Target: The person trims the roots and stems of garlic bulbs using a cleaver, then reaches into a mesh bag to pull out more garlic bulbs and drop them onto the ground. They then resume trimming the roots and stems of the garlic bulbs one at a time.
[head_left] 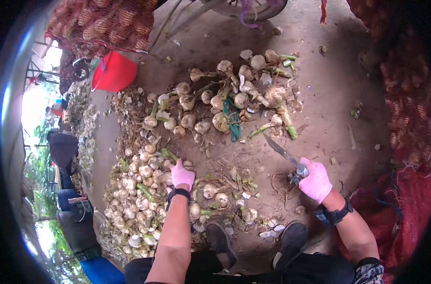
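My right hand (315, 181), in a pink glove, is closed round the handle of a knife (282, 152). Its blade points up and left, above the bare ground. My left hand (182, 176), gloved in pink too, reaches down at the edge of a heap of garlic bulbs (144, 177). Its index finger is stretched forward near a green stem, and the other fingers are partly hidden. Close beside that hand lies a single garlic bulb (188, 165). Further forward, a loose group of garlic bulbs (187, 102) with stems and roots lies on the ground, a green cord (233, 120) among them.
A red bucket (115, 72) stands at the upper left. Filled red mesh sacks (99, 23) are above it, and another mesh sack (409, 109) is at the right. Red netting (409, 213) lies at lower right. My shoes (291, 241) are among scraps; a wheel (246, 7) is at the top.
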Motion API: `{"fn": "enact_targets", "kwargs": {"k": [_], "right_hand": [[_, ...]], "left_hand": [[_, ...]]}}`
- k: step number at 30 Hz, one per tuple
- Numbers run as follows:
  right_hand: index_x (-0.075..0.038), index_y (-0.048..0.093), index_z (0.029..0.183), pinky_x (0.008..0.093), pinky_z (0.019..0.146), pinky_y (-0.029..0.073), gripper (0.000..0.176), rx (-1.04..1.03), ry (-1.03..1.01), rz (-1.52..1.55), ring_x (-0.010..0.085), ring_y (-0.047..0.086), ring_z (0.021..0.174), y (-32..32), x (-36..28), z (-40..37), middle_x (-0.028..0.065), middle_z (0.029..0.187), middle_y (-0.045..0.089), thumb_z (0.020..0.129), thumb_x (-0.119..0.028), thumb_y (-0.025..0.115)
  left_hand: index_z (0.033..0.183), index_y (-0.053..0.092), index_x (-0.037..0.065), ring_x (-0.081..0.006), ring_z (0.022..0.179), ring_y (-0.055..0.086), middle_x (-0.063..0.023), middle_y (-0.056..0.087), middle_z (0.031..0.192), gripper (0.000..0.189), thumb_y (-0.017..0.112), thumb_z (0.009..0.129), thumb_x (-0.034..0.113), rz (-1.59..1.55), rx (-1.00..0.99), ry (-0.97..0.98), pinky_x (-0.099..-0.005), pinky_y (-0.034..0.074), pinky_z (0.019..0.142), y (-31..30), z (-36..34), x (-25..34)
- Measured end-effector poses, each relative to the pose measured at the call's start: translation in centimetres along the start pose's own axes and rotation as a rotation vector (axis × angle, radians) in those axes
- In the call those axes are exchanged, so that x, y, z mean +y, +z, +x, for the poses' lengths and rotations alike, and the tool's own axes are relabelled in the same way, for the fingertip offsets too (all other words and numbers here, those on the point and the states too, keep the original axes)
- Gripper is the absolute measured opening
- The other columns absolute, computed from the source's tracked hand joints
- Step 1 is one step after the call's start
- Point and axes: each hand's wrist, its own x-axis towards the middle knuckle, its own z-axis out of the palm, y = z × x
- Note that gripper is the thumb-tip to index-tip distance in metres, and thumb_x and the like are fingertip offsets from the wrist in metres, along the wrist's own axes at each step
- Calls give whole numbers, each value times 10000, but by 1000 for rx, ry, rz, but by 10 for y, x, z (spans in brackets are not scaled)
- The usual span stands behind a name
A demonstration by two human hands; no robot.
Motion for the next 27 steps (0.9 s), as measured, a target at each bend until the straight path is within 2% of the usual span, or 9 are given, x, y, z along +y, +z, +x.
{"fn": "enact_targets", "kwargs": {"k": [5,9,11,19,21,22,23,26,27], "right_hand": [[-86,562,808,476,599,452,125,21,-17,61,410,577,687,6,-1,0,196,672,573,727,-138,643],[-89,567,815,460,583,452,122,-10,-92,142,397,576,667,2,-22,3,193,663,564,728,-135,640],[-39,544,778,343,525,403,137,40,-124,195,232,393,530,5,-26,1,134,585,454,730,-85,664],[-55,596,789,363,548,442,136,33,-192,273,327,558,594,-8,-40,-18,167,659,557,744,-141,691],[-55,594,788,369,549,443,142,59,-246,304,335,563,596,-9,-41,-18,161,662,559,740,-145,694],[-58,600,793,370,552,445,133,63,-249,314,339,564,600,-10,-44,-19,157,666,558,727,-131,689],[-58,600,793,370,552,445,133,68,-244,314,339,564,600,-12,-42,-18,157,666,558,727,-131,689],[-96,582,820,434,619,489,111,-14,-206,196,377,601,711,-12,-30,-8,162,714,584,738,-159,620],[-95,580,817,436,621,493,108,-55,-130,92,374,603,707,-2,-9,3,162,703,584,756,-180,608]], "left_hand": [[1329,376,-82,-371,1110,522,-278,501,1221,802,744,636,88,-697,120,53,-360,383,1009,12,-3,-21],[1326,433,88,-302,1064,579,-212,518,1253,670,611,704,-84,-1337,-308,298,-374,478,919,-5,-64,10],[1324,414,59,-356,1068,565,-210,518,1251,634,573,719,-42,-1995,-727,-100,-438,474,907,-25,-97,50],[1261,460,20,-309,1045,552,-154,518,1257,671,641,672,288,-2283,-1192,-69,-465,458,866,-7,-145,89],[1268,449,71,-268,1048,548,-97,524,1211,656,732,682,158,-1803,-844,-38,-408,456,876,-23,-154,105],[1222,474,88,-252,1045,555,-79,522,1199,635,771,662,100,-1124,-604,462,-376,471,861,-17,-143,101],[1222,474,88,-252,1045,555,-79,522,1199,635,771,662,100,-1122,-609,466,-376,471,861,-12,-145,98],[1063,511,109,-270,977,562,-82,526,1130,428,755,712,116,-1901,-854,-59,-378,495,807,-38,-159,114],[1035,508,117,-264,920,557,-89,514,1108,375,736,756,218,-2065,-981,75,-382,497,772,-47,-161,119]]}}
